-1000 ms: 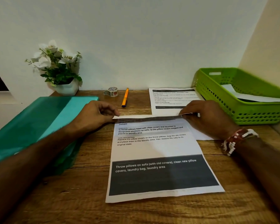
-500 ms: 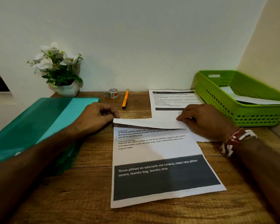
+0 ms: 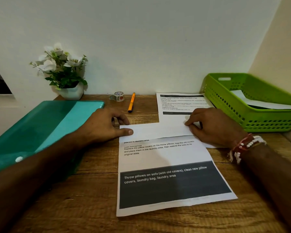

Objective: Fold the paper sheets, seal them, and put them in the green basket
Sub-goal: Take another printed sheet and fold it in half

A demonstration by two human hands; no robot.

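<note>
Printed sheet (image 3: 165, 155), top edge folded over, flat; green basket (image 3: 225, 105) right.

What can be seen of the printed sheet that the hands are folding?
The printed sheet is white paper lying on the wooden table, with black text and a dark band bearing white words near its front edge. Its far end is folded over toward the person, blank side up. The left hand and right hand hold that flap at its two ends.

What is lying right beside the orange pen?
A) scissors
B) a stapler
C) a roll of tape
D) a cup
C: the tape sits on the table just left of the pen, close to the wall.
</note>
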